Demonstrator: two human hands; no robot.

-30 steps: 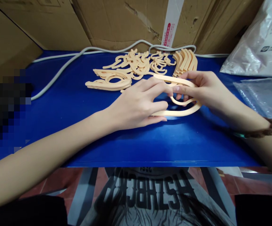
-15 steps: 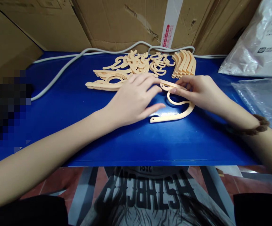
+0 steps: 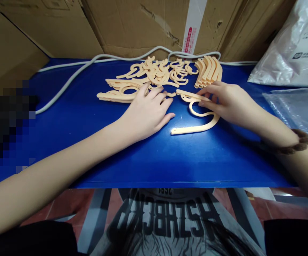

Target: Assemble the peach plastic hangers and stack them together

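My right hand (image 3: 217, 96) pinches a cream plastic piece (image 3: 196, 130) with curved arms; one long arm reaches left just above the blue table. My left hand (image 3: 151, 112) has its fingers apart over the right end of stacked cream parts (image 3: 113, 96), partly hiding them. Whether its fingertips touch them cannot be made out. Behind the hands lie a loose heap of curved hook pieces (image 3: 157, 71), some smaller hooks (image 3: 179, 74) and a row of bent cream arms (image 3: 209, 71).
A grey cable (image 3: 74, 76) runs along the back of the blue table (image 3: 143, 167), before cardboard boxes (image 3: 143, 28). A white plastic bag (image 3: 284, 53) and clear plastic wrap (image 3: 300, 113) lie at the right. A dark pixelated area covers the left.
My left hand has come off the cream piece and moved left to the stacked parts. My right hand still holds the piece, which has shifted slightly.
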